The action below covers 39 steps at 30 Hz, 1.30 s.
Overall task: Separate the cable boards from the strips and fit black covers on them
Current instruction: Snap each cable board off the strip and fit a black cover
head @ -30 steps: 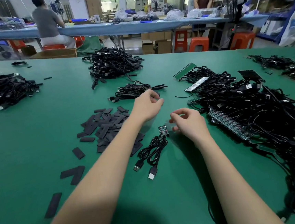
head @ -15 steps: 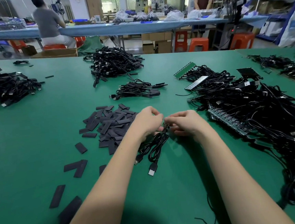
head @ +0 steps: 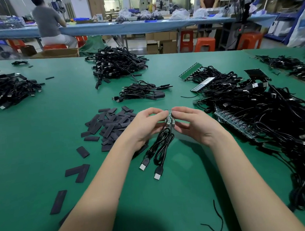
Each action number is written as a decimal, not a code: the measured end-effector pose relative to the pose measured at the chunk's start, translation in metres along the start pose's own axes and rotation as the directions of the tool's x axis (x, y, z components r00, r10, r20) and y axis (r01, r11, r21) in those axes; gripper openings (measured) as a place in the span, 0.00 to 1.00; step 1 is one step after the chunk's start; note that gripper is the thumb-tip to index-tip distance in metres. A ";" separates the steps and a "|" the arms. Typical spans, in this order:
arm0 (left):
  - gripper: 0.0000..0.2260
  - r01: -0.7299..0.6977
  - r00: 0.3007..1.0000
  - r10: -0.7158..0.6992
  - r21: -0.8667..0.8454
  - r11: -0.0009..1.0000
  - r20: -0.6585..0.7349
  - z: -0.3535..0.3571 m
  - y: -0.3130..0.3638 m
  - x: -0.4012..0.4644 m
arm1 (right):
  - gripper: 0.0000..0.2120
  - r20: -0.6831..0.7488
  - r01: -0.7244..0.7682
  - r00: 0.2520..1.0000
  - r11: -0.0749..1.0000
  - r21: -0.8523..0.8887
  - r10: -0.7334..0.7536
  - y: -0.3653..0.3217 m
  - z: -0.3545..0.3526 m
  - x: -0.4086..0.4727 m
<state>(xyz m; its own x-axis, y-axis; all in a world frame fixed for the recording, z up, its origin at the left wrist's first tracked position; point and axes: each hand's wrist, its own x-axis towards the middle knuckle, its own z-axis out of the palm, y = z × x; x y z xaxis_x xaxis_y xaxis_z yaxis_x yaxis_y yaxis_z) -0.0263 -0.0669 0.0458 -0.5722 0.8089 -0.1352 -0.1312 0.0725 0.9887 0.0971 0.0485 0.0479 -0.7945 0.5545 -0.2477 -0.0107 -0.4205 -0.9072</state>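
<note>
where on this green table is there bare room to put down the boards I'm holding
Bare green table lies left of the black covers, before the far-left cable pile. More lies near you, between your forearms, below the hanging USB plugs. The right is crowded with tangled cables and strips.

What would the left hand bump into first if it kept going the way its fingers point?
Nearly at once, the right hand: the left hand points rightward, and both pinch the same small cable boards between their fingertips. Nothing else seems to lie between them.
</note>
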 end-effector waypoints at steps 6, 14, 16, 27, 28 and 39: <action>0.03 0.003 0.997 0.010 -0.180 0.984 0.073 0.002 0.000 -0.005 | 0.14 0.103 -0.020 0.995 1.000 -0.004 0.020 0.000 -0.001 -0.003; 0.06 0.066 0.980 0.000 -0.329 0.942 0.198 0.002 0.002 -0.012 | 0.05 0.150 -0.088 0.986 0.989 0.122 0.069 0.001 -0.001 -0.005; 0.10 0.083 0.975 -0.003 -0.355 0.931 0.220 0.001 0.003 -0.013 | 0.04 0.148 -0.110 0.985 0.982 0.156 0.087 0.001 0.000 -0.007; 0.06 0.045 0.988 0.004 -0.319 0.947 0.153 0.007 -0.002 -0.012 | 0.04 0.206 -0.039 0.978 0.998 0.045 0.029 -0.010 -0.012 -0.016; 0.04 0.006 0.996 0.012 -0.202 0.979 0.083 0.008 -0.005 -0.011 | 0.07 0.182 -0.022 0.983 1.000 0.021 0.018 -0.012 -0.016 -0.016; 0.05 -0.205 0.970 0.223 0.168 0.964 -0.094 0.042 -0.024 -0.012 | 0.06 -0.148 -0.014 0.989 0.972 -0.233 -0.021 -0.007 -0.017 -0.005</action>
<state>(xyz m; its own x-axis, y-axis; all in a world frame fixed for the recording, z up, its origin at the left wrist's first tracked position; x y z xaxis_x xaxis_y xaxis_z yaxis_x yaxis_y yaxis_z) 0.0175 -0.0535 0.0265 -0.6608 0.7460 0.0828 0.1270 0.0024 0.9919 0.1111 0.0609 0.0503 -0.6951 0.6639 -0.2759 0.1420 -0.2494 -0.9579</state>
